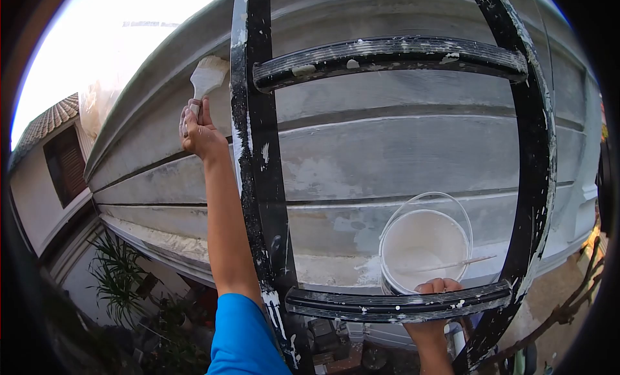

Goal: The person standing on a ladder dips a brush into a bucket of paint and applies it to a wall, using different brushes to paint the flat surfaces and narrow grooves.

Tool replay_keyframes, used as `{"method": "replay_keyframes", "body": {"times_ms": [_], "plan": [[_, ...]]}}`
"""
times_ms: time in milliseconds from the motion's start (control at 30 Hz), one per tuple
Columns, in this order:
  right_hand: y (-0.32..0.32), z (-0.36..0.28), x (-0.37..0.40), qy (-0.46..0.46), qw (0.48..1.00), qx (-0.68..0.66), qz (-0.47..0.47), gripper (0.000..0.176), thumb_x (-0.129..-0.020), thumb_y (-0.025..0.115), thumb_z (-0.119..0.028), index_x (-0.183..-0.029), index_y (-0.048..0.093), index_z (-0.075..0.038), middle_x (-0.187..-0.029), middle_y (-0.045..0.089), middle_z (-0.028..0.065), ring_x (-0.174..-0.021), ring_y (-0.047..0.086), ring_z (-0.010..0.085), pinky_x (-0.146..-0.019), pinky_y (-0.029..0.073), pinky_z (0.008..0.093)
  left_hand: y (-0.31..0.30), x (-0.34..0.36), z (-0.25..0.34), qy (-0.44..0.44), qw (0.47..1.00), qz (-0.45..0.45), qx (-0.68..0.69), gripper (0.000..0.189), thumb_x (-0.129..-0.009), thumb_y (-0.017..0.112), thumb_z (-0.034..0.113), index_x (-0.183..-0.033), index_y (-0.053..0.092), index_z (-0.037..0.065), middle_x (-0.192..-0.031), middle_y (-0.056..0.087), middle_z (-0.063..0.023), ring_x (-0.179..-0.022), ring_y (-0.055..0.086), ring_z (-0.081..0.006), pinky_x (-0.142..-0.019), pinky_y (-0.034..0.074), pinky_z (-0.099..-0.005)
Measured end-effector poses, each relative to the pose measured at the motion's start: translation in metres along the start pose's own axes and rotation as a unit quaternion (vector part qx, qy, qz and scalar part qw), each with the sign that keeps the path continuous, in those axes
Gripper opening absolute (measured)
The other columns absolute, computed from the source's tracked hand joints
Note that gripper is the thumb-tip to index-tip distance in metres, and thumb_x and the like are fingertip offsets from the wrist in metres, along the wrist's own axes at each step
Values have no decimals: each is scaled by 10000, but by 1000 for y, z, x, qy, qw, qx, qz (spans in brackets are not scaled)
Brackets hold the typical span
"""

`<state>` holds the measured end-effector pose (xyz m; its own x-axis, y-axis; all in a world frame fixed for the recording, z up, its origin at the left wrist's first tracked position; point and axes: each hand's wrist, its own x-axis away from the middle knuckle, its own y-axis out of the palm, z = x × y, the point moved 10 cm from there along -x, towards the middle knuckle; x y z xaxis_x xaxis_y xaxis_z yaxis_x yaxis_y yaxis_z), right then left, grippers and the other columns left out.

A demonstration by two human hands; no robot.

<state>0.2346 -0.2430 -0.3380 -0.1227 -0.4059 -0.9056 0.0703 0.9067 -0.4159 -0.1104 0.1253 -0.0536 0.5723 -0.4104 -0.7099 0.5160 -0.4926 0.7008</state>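
Note:
My left hand (201,133) is raised at the left of the ladder, its fingers closed round the handle of a wide paintbrush (208,76). The pale bristles point up and touch the grey wall (361,152) just below its curved moulding. Behind the lower rung (400,304) is a white paint bucket (387,255) with whitish paint inside, its wire handle standing up. A thin stick (478,260) lies across its mouth. My right hand (439,286) reaches up behind that rung, with curled fingers at the bucket's near rim. The rung hides much of this grip.
A black, paint-spattered ladder (261,149) stands close in front of me, its upper rung (394,58) crossing the wall. Leafy plants (116,278) are below left, near a house with a shuttered window (64,162). Bare branches (568,307) rise at lower right.

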Motion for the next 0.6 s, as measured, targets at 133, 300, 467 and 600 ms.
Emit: {"method": "replay_keyframes", "body": {"times_ms": [133,300,467,600], "plan": [[1,-4,-3,-7,1000,13,7,300,-712,696,-240,-809,486,-49,-822,477,129,-908,487,337,-778,387,501,-49,-10,14,18,988,150,37,199,-985,516,54,-1039,478,-134,-1046,578,-212,-963,666,-312,-929,637,-405],[3,-2,-3,10,1000,-7,-12,278,-760,680,-228,-826,491,-35,-852,468,148,-900,472,350,-807,383,505,-28,16,-32,-63,967,201,145,293,-987,522,74,-1061,445,-199,-1078,583,-250,-950,683,-365,-900,652,-385],[12,-1,0,10,999,8,-29,261,-778,658,-203,-801,451,-46,-845,438,135,-929,435,355,-833,355,504,56,81,-69,-121,978,97,136,204,-983,557,61,-1096,526,-106,-1073,628,-202,-949,696,-302,-894,621,-360],[16,5,3,28,999,-17,-29,247,-788,647,-195,-809,447,-52,-875,429,133,-967,412,346,-883,337,498,73,105,-102,-160,976,-12,146,200,-985,590,54,-1131,581,-82,-1053,674,-170,-929,704,-216,-838,603,-289]]}}
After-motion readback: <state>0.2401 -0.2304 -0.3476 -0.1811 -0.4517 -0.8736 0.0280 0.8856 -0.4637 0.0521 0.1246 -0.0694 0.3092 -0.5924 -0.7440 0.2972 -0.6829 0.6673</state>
